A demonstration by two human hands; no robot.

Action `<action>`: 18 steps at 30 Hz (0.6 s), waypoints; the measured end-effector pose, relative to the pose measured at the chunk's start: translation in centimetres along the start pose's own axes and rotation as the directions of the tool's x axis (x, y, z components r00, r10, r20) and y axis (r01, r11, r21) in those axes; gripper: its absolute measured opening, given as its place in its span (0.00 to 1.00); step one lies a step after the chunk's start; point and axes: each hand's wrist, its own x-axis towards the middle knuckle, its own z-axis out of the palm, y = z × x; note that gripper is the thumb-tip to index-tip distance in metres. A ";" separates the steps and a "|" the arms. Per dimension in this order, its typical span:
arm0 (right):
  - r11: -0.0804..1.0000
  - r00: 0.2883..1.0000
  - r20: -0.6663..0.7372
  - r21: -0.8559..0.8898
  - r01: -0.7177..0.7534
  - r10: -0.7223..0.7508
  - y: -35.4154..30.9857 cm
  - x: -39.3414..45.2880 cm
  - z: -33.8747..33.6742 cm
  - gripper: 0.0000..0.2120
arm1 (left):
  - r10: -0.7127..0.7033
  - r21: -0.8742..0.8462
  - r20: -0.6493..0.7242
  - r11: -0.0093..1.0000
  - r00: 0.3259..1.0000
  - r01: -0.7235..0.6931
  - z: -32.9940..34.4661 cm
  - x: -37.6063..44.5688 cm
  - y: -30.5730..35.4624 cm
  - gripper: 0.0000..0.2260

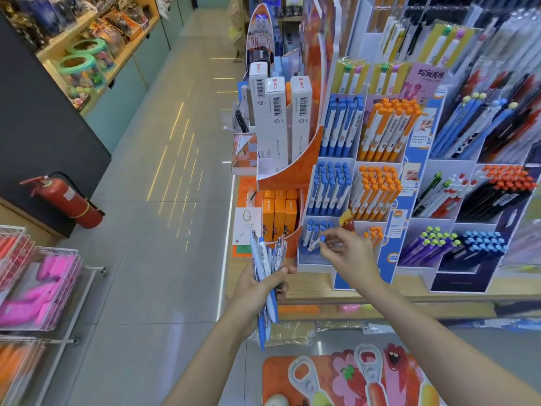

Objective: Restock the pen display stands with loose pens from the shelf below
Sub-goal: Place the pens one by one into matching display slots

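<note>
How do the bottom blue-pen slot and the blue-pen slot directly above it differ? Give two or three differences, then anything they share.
The bottom blue-pen slot holds only a few pens; the middle blue-pen slot is packed full. Bare white floor shows in the bottom slot, none in the middle one. The right hand is placing a blue-capped pen in the bottom slot; no hand is at the middle one. Both hold blue-and-white pens standing cap-up.

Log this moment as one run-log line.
left hand: holds pen bundle | right hand: pinches blue-capped pen at bottom-left compartment | insertion not finished
</note>
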 end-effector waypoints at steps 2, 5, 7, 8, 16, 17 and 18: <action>1.000 1.000 0.015 -0.017 -0.006 0.006 0.5 0.1 0.3 0.08 | -0.002 -0.019 -0.001 1.000 1.000 0.002 -0.2 -0.1 0.0 0.13; 0.996 1.000 0.018 -0.081 0.021 -0.020 0.9 0.4 0.9 0.09 | -0.004 -0.024 -0.002 1.000 1.000 0.004 -0.4 0.0 0.0 0.14; 0.985 0.998 0.002 -0.160 0.068 -0.069 0.9 0.8 1.5 0.10 | -0.002 -0.017 -0.003 1.000 1.000 0.002 -0.5 0.0 0.0 0.14; 0.976 0.996 -0.004 -0.196 0.092 -0.094 0.8 1.0 1.8 0.10 | -0.001 -0.010 -0.001 1.000 1.000 0.001 -0.4 0.1 0.0 0.14; 0.875 0.968 -0.048 -0.441 0.202 -0.247 0.9 1.7 2.4 0.07 | -0.003 0.011 0.011 1.000 1.000 0.003 -0.3 0.1 0.0 0.14; 0.881 0.969 -0.054 -0.430 0.197 -0.242 1.1 1.6 2.5 0.07 | -0.004 0.010 0.013 1.000 1.000 0.003 -0.3 0.1 0.0 0.15; 0.886 0.969 -0.053 -0.420 0.197 -0.240 1.2 1.5 2.6 0.07 | -0.006 0.009 0.014 1.000 1.000 0.006 -0.2 0.1 0.0 0.15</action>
